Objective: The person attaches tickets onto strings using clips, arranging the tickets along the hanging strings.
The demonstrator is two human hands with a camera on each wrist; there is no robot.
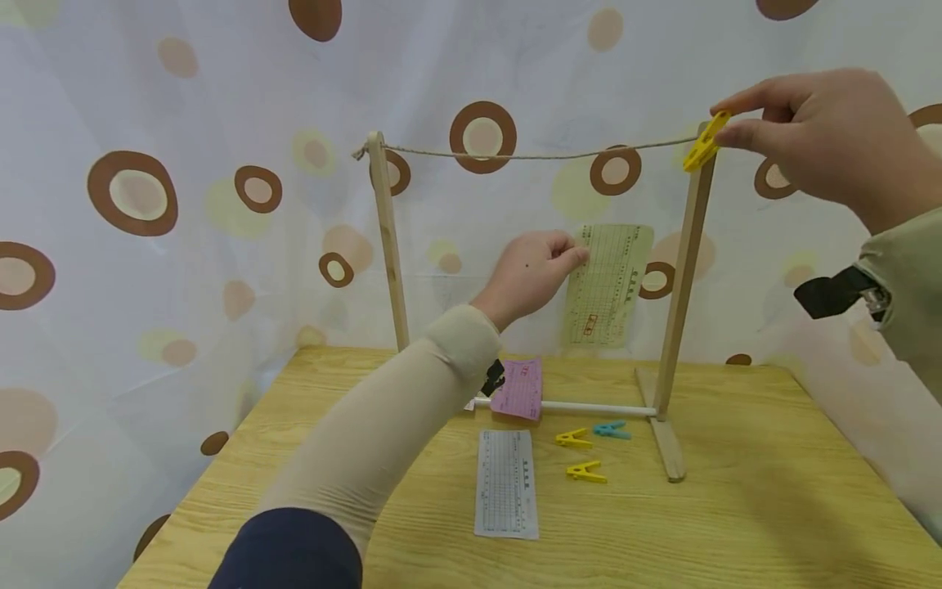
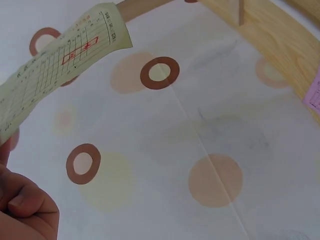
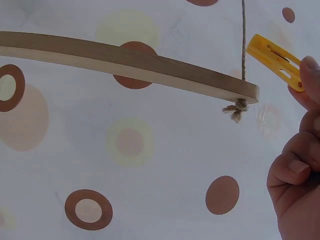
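My left hand (image 1: pixel 531 274) pinches the left edge of a pale green printed paper slip (image 1: pixel 609 286), which hangs below the rope (image 1: pixel 508 156) and apart from it. A red box is printed on the slip (image 2: pixel 65 60), clear in the left wrist view. Between thumb and index finger my right hand (image 1: pixel 846 135) pinches a yellow clothespin (image 1: pixel 708 142) at the rope's right end, beside the top of the right wooden post (image 1: pixel 686 278). In the right wrist view the clothespin (image 3: pixel 276 61) points toward the rope; whether it touches the rope I cannot tell.
A pink slip (image 1: pixel 519 389) hangs over the stand's low white rod (image 1: pixel 596 408), partly behind my left sleeve. On the wooden table (image 1: pixel 773 491) lie a white slip (image 1: pixel 506 484), two yellow clothespins (image 1: pixel 586 472) and a blue clothespin (image 1: pixel 612 430). The left post (image 1: pixel 388 237) carries the rope's other end.
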